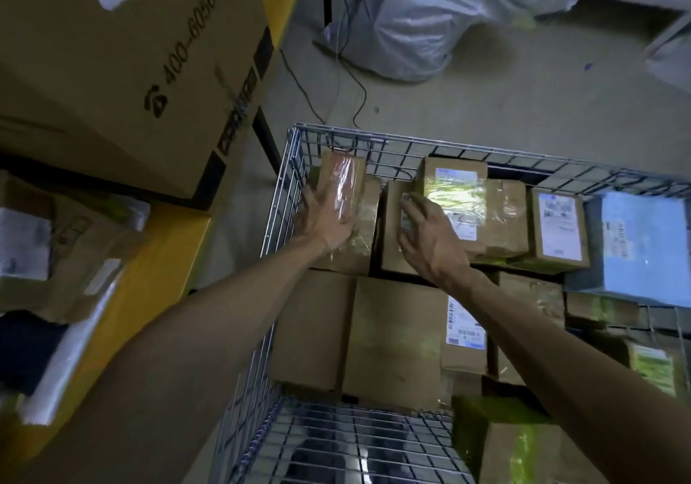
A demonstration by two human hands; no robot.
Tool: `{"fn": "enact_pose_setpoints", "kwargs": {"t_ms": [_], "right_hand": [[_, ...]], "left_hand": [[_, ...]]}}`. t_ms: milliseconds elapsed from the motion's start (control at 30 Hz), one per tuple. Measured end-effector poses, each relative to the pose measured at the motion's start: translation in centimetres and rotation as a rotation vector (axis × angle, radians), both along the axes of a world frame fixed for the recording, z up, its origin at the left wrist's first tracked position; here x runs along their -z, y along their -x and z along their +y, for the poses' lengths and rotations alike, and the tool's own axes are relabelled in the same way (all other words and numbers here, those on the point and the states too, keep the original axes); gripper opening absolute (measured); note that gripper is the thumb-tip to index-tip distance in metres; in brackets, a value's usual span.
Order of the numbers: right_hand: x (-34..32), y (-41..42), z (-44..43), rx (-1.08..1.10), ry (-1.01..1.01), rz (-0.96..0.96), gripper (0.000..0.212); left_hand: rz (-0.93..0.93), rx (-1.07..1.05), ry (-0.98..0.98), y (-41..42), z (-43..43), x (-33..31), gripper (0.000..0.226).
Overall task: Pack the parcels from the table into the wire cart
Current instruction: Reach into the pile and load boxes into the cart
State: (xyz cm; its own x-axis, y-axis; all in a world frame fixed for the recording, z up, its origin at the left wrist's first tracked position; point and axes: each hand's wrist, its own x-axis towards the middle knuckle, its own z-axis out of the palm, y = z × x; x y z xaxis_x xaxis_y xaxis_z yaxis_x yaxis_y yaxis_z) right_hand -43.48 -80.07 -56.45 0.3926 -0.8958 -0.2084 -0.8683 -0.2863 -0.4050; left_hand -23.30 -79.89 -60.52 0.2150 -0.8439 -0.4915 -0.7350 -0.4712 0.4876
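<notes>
Head view: left hand (325,218) flat on a taped box (347,173) in the cart's (295,169) far-left corner; right hand (430,236), fingers loose, presses its neighbour (390,221). Probably light, stiff, tape-slick: grip opposite sides.

Large brown cardboard box (123,72) on the yellow table (175,244) is showing black print reading "400-6050-", the remainder running out of view, beside a small black logo (156,103). Black block lettering (239,109) along its edge is proving illegible. White shipping labels (456,199) on brown parcels (504,218) in the wire cart (284,184) are carrying barcodes, with print too blurred to read.
</notes>
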Motion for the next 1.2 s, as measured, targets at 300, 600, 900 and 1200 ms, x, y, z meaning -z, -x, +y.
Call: {"fn": "enact_pose_setpoints", "kwargs": {"t_ms": [300, 600, 900, 1200], "right_hand": [[1.9, -1.9, -1.6, 0.05, -0.056, -0.027, 0.049], [1.0, -1.7, -1.4, 0.004, -0.081, 0.025, 0.045], [0.6, 1.2, -1.7, 0.035, 0.053, 0.128, 0.058], [2.2, 2.2, -1.4, 0.099, -0.025, 0.283, 0.063]], "left_hand": [[-0.112, 0.126, 0.057, -1.4, -0.7, 1.5, 0.1], [-0.471, 0.409, 0.069, 0.0, -1.0, -0.7, 0.101], [-0.387, 0.565, 0.026, 3.3, -1.1, 1.4, 0.119], [-0.595, 0.746, 0.043, 2.7, -2.2, 1.2, 0.102]]}}
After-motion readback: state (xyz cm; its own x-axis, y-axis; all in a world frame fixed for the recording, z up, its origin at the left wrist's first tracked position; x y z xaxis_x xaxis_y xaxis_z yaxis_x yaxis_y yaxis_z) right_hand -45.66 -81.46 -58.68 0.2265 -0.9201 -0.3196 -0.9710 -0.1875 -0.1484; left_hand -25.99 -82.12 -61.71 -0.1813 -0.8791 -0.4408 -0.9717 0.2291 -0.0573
